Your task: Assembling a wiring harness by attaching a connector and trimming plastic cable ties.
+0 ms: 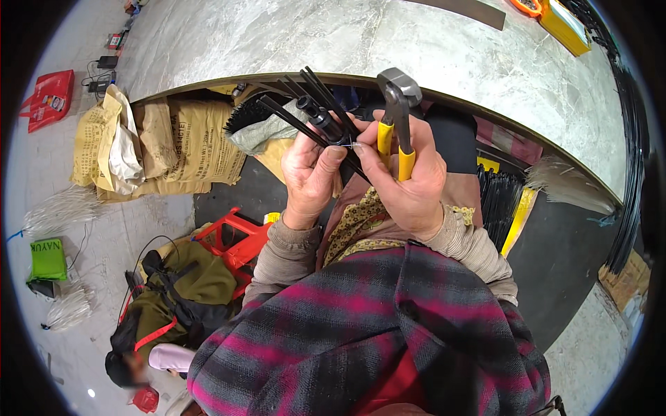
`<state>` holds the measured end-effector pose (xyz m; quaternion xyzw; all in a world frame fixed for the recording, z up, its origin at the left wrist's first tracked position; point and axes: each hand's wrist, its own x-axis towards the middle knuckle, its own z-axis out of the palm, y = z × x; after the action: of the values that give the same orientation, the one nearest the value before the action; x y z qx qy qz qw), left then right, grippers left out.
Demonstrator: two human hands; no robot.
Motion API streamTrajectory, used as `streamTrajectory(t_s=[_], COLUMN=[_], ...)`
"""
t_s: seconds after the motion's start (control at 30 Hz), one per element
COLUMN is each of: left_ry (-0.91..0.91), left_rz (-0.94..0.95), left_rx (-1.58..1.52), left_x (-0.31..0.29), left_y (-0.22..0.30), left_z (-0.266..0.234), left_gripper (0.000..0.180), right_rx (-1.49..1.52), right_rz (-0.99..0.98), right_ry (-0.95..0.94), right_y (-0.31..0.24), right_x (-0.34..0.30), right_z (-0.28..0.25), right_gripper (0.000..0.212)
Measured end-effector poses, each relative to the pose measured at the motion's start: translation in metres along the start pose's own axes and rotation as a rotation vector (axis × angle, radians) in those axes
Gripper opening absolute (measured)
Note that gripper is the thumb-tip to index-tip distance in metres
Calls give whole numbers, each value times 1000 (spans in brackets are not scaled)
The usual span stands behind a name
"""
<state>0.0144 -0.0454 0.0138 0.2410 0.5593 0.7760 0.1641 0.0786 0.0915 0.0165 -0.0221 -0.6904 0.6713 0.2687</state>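
My left hand (310,177) is closed round a black bundle of thin rods (291,119) set about a ringed tube, which looks like part of an umbrella frame. The rods fan up and away toward the table edge. Yellow-handled pincers (397,111) stand upright in my right hand (411,182), jaws upward, with the fingers wrapped round them. My right thumb and a finger also reach to the tube's base, beside my left thumb. Between the thumbs shows a thin silvery bit, perhaps wire (352,145). The fingers behind the rods are hidden.
A stone-patterned table (277,48) curves ahead. Brown paper sacks (201,142) lie under its left edge. Left of me are a red stool (236,239) and a person in an olive coat (198,277). Black rod bundles (501,204) lie at the right, below the table.
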Motion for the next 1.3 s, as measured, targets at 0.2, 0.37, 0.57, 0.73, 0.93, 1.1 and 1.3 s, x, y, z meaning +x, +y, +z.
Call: streamTrajectory(t_s=[0.2, 0.37, 0.57, 0.73, 0.93, 1.1, 1.3], left_ry=[59, 84, 120, 135, 156, 155, 152], left_rz=[-6, -10, -40, -54, -73, -124, -117], left_rx=[15, -38, -103, -132, -162, -131, -127], left_x=[-3, -2, -5, -7, -15, -20, -18], left_y=[0, 2, 1, 6, 8, 6, 15], left_z=[4, 0, -13, -16, -22, -29, -18], left_gripper=[43, 48, 50, 52, 53, 59, 63], right_rx=[45, 129, 35, -31, -69, -53, -209], right_rz=[45, 54, -16, -104, -148, -225, -405], right_ry=[14, 22, 37, 15, -33, -13, -135], right_y=[2, 4, 8, 13, 7, 11, 5], right_x=[-3, -1, 1, -2, -6, -16, -21], right_z=[4, 8, 19, 25, 24, 30, 23], right_gripper=[45, 44, 43, 44, 41, 40, 49])
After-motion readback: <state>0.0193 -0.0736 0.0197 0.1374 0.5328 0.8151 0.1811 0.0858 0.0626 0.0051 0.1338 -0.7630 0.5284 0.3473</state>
